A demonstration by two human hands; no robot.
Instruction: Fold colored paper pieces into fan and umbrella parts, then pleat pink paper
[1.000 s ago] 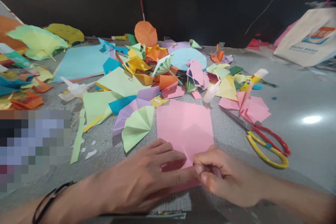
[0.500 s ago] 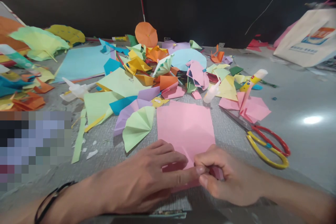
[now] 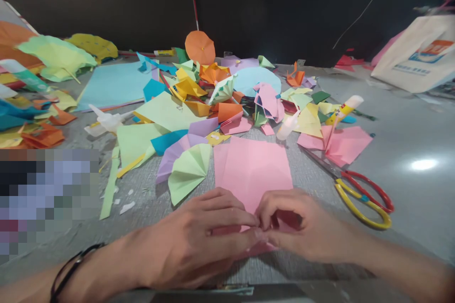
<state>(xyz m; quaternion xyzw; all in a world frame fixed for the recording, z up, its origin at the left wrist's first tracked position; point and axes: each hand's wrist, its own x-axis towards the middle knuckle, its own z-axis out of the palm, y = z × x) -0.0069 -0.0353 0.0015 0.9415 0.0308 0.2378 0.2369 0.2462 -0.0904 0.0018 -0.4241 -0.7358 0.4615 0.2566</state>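
A square sheet of pink paper [image 3: 252, 175] lies on the grey table, its near part folded and gathered under my hands. My left hand [image 3: 192, 236] rests on the near fold, with the fingers pressing the paper. My right hand [image 3: 302, 225] pinches the same fold from the right, and its fingertips meet those of my left hand at the middle. A pleated pale green paper fan [image 3: 188, 173] lies just left of the sheet. Red-and-yellow-handled scissors [image 3: 362, 199] lie to the right of my right hand.
A heap of coloured paper scraps and folded pieces [image 3: 213, 104] fills the table's middle and far side. A glue stick [image 3: 344, 109] and a translucent glue bottle [image 3: 287, 125] lie in it. A white printed bag [image 3: 415, 57] stands far right. A pixelated patch covers the left.
My right hand has shifted left and closed in, so its fingertips now meet my left hand's. The pink fold is gathered between them, and the view has shifted slightly.
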